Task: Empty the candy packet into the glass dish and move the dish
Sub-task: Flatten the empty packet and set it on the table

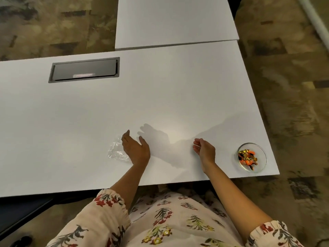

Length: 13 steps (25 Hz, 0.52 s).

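The glass dish (pixel 252 157) is sitting near the table's (pixel 160 97) corner, out beyond the right hand (pixel 204 150), well apart from it, with orange and gold candies (pixel 247 156) lying inside. The right hand is hovering with fingers loosely curled, gripping nothing. The left hand (pixel 136 147) is spreading open, empty, the crumpled clear packet (pixel 116 150) lying just beside its outer edge.

Worktop (pixel 178 90) is smooth matt white laminate-looking stuff. The dish (pixel 252 157) is clear glass, candy wrappers (pixel 247 157) shiny foil. Empty packet (pixel 116 148) is crinkly see-through plastic.
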### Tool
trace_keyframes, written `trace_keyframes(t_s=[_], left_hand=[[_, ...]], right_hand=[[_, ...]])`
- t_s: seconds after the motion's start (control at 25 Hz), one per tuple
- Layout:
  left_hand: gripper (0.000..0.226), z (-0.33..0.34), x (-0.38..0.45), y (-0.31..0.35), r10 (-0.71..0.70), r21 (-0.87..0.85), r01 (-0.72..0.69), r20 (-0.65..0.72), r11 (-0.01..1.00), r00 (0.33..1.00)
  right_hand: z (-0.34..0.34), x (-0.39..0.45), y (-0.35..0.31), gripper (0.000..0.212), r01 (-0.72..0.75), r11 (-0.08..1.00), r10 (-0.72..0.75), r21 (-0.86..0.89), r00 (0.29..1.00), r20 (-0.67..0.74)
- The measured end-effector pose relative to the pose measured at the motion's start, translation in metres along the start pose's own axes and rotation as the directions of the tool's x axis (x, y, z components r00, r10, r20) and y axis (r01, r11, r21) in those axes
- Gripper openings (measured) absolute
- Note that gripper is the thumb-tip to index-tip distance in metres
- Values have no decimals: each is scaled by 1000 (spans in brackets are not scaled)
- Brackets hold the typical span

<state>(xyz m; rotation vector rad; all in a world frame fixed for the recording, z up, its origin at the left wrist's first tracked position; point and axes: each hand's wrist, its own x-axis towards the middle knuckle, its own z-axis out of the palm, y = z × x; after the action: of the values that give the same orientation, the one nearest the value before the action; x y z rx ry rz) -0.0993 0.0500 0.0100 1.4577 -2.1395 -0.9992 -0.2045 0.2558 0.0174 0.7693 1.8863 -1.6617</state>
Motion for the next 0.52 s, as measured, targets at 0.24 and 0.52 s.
trace_keyframes(t_s=[0.24,0.52], left_hand=[[46,51,-33,58,154,-140,-126,209,982,966],[41,98,-77,108,321,-261,-217,482,941,815]], right_hand=[[-44,5,-4,32,153,988,-146,22,969,-197],[-101,27,-26,34,295,955,-264,25,886,-381]])
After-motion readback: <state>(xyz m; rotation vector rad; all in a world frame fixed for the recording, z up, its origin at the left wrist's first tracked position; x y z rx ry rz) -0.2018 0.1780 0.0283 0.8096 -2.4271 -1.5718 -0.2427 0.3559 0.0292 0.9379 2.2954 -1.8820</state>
